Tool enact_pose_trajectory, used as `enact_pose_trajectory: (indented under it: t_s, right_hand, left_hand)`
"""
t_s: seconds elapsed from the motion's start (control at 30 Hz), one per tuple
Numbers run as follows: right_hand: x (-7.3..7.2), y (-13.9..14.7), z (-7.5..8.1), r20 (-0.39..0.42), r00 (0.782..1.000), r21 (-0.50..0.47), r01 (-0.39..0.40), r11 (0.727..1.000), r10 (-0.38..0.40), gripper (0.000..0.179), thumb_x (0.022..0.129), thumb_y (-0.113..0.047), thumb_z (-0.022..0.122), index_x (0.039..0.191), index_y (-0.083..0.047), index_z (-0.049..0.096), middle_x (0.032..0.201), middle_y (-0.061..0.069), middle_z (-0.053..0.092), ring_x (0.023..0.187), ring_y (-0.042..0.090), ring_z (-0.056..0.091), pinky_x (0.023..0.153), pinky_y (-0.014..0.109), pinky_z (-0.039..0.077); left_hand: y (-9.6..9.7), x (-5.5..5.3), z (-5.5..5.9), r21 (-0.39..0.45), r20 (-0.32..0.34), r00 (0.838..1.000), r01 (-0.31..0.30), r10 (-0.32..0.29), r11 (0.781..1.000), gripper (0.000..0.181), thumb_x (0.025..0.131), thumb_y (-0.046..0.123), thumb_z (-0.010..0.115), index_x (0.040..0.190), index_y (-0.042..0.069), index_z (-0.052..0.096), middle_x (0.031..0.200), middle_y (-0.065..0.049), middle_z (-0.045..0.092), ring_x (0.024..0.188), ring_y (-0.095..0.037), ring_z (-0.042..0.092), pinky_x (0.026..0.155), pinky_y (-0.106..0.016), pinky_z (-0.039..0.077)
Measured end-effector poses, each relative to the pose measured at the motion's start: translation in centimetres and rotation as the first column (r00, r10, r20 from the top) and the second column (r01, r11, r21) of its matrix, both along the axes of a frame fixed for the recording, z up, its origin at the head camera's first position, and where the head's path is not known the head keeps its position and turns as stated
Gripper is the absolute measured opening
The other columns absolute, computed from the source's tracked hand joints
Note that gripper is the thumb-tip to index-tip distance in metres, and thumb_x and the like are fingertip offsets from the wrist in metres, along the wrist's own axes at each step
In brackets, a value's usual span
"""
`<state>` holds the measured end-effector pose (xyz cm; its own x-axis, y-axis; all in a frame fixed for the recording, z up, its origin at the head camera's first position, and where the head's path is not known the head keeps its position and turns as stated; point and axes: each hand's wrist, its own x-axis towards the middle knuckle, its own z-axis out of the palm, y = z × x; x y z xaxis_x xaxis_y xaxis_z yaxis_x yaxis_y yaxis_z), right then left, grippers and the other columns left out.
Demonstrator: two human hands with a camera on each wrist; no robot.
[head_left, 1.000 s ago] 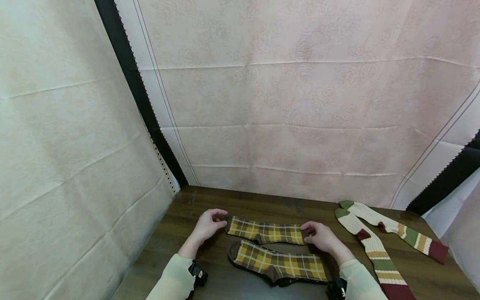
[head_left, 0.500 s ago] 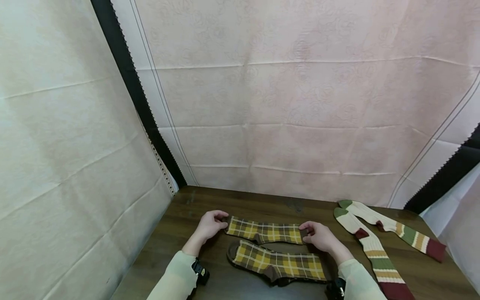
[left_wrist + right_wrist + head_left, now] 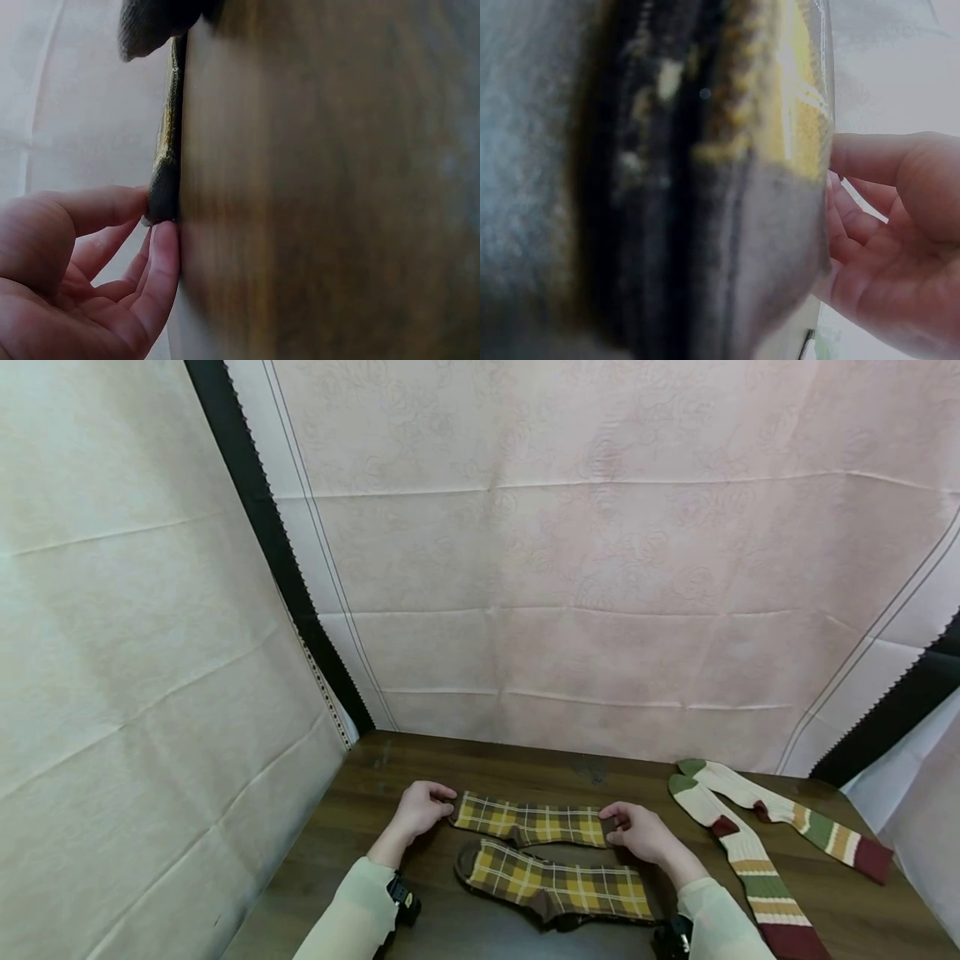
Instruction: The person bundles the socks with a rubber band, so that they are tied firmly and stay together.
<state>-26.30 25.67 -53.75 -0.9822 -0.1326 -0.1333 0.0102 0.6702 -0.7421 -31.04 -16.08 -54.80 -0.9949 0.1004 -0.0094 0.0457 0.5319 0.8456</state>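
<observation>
Two yellow-and-brown plaid socks lie flat on the dark wooden table, one behind the other. At the far plaid sock (image 3: 528,824), my left hand (image 3: 417,812) pinches the brown toe end between thumb and fingers. The left wrist view shows that toe (image 3: 163,193) from the side, low against the table. My right hand (image 3: 643,835) holds the same sock by its brown cuff, thumb and index finger apart along the edge. The near plaid sock (image 3: 562,887) lies untouched in front; in the right wrist view its blurred cuff (image 3: 772,225) hides part of my right fingers.
Two cream socks with green, tan and maroon stripes lie at the right, a nearer striped sock (image 3: 757,860) and a farther striped sock (image 3: 817,827). Pale fabric walls (image 3: 570,610) enclose the wooden table (image 3: 330,852) at the back and sides.
</observation>
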Motion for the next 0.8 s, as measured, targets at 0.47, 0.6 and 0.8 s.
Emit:
enact_pose_trajectory:
  t_s: [0.47,0.6,0.8]
  right_hand:
    - [-0.02,0.13,-0.02,0.005,1.000,-0.019,-0.002,1.000,0.003,0.028,0.096,0.003,0.075,0.123,-0.005,0.072,0.108,0.008,0.063,0.095,0.024,0.058,0.084,0.046,0.053]
    - [-0.01,0.14,-0.10,0.008,1.000,-0.024,0.000,1.000,0.000,0.028,0.096,0.003,0.075,0.123,-0.005,0.072,0.108,0.008,0.063,0.095,0.024,0.058,0.083,0.046,0.052]
    - [0.01,0.20,-0.26,0.002,1.000,-0.025,0.000,1.000,0.000,0.028,0.096,0.002,0.075,0.123,-0.005,0.072,0.108,0.008,0.064,0.094,0.023,0.058,0.083,0.045,0.053]
  left_hand:
    - [0.18,-0.21,0.18,-0.044,0.032,0.999,-0.016,0.017,0.999,0.021,0.091,-0.007,0.076,0.106,0.005,0.085,0.122,-0.018,0.073,0.094,-0.024,0.067,0.071,-0.033,0.055]
    - [0.22,-0.13,0.31,-0.048,0.029,0.999,-0.016,0.018,0.999,0.023,0.090,-0.008,0.075,0.107,0.005,0.085,0.125,-0.019,0.073,0.103,-0.028,0.065,0.072,-0.032,0.053]
    - [0.28,-0.08,0.49,-0.034,0.048,0.999,-0.017,0.019,0.999,0.023,0.092,-0.007,0.073,0.108,0.004,0.084,0.126,-0.020,0.072,0.094,-0.024,0.067,0.069,-0.032,0.053]
